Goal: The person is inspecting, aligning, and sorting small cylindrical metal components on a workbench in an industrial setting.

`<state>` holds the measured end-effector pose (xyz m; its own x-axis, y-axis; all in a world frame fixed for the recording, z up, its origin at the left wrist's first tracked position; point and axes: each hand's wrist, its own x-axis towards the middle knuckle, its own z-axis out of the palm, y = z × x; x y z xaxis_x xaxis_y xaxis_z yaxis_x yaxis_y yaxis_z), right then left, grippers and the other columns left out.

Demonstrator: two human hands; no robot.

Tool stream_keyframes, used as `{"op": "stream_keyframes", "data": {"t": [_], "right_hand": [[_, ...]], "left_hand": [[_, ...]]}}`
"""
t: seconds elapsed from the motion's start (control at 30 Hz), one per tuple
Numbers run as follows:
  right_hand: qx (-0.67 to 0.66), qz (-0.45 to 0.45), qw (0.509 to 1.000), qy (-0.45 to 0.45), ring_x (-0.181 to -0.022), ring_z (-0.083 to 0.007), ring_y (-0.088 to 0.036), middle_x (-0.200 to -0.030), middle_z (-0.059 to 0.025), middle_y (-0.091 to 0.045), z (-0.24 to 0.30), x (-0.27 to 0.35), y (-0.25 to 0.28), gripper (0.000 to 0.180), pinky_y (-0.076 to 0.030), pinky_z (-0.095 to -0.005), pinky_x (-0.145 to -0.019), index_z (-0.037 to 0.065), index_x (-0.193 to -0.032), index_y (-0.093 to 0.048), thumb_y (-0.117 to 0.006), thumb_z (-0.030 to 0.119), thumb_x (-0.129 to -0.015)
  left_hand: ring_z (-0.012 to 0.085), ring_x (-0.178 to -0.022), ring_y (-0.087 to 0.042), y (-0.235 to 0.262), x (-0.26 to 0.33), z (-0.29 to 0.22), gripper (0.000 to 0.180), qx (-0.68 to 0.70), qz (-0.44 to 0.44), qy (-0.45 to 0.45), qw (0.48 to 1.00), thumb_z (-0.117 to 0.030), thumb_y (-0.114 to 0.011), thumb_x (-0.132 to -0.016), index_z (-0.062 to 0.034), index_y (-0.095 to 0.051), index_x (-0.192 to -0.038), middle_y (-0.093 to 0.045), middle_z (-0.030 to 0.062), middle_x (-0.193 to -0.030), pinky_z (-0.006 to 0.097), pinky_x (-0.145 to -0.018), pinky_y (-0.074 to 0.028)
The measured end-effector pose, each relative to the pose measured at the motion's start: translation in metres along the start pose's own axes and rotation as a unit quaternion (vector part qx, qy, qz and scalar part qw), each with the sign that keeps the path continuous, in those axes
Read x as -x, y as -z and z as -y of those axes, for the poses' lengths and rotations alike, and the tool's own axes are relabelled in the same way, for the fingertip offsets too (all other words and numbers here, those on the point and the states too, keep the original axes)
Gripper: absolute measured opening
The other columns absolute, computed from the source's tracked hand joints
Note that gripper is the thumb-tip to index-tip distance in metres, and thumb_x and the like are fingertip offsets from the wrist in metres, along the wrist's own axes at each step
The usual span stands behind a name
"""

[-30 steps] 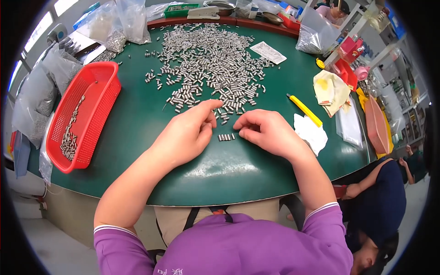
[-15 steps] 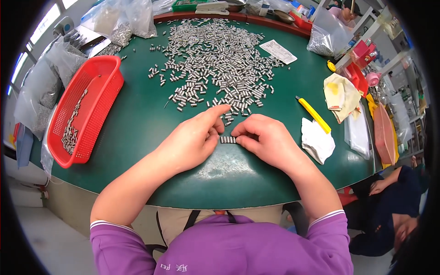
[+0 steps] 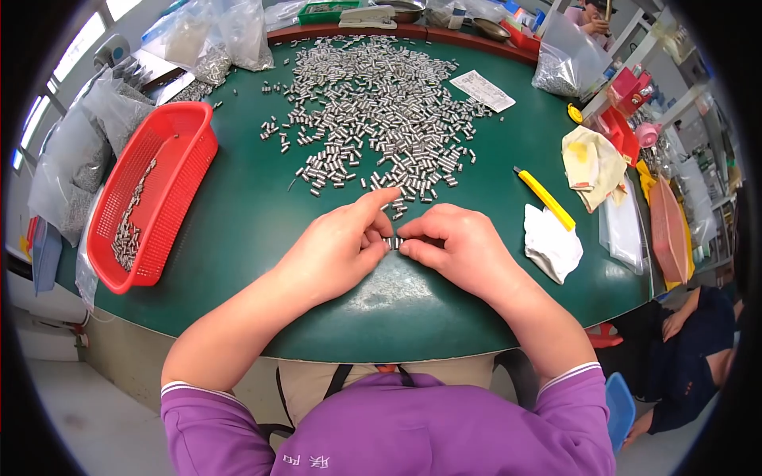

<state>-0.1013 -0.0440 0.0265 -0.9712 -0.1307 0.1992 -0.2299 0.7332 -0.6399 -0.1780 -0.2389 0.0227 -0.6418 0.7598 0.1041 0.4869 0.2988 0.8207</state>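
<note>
A short row of small silver metal cylinders (image 3: 394,243) lies on the green table between my two hands. My left hand (image 3: 349,238) pinches its left end with thumb and fingers, the index finger stretched forward above it. From the other side, the thumb and index finger of my right hand (image 3: 447,236) close on the right end. My fingers cover most of the row. Just beyond my fingertips spreads a large heap of the same kind of loose cylinders (image 3: 381,111), with a few strays at its near edge.
On the left stands a red perforated basket (image 3: 208,151) with some metal pieces inside. A yellow utility knife (image 3: 546,200), a crumpled white cloth (image 3: 553,244) and a stained work glove (image 3: 594,168) lie right. Clear bags (image 3: 67,159) line the left edge. A printed slip (image 3: 482,90) borders the heap.
My left hand has come in against the row's left end, so less of the row shows between my hands. At lower right, a co-worker has shifted and a blue container has come into view.
</note>
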Motion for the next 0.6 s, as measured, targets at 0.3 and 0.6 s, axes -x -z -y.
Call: {"op": "stream_keyframes", "data": {"t": [0.3, 0.6], "right_hand": [[-0.001, -0.005, 1.0, -0.008, -0.078, -0.0275, -0.064, -0.079, -0.0086, -0.063, 0.002, -0.001, -0.006, 0.013, -0.052, -0.0385, -0.071, 0.006, -0.084, -0.068, -0.074, 0.015, -0.076], [-0.005, 0.038, 0.999, 0.019, -0.083, -0.0268, -0.061, -0.083, -0.0078, -0.061, 0.002, -0.002, -0.002, 0.018, -0.049, -0.0395, -0.075, 0.007, -0.085, -0.062, -0.075, 0.014, -0.074]], "left_hand": [[0.0133, -0.076, -0.061, -0.01, 0.001, 0.002, 0.059, 0.005, -0.027, 0.013, 1.0, 0.004, -0.067, -0.079, -0.004, -0.046, -0.134, -0.064, 0.0048, -0.09, 0.027, -0.072, -0.053], [0.0119, -0.076, -0.054, -0.009, 0.002, -0.004, 0.066, 0.037, 0.013, 0.022, 0.999, 0.007, -0.067, -0.077, -0.005, -0.044, -0.137, -0.057, 0.0025, -0.087, 0.026, -0.073, -0.048]]}}
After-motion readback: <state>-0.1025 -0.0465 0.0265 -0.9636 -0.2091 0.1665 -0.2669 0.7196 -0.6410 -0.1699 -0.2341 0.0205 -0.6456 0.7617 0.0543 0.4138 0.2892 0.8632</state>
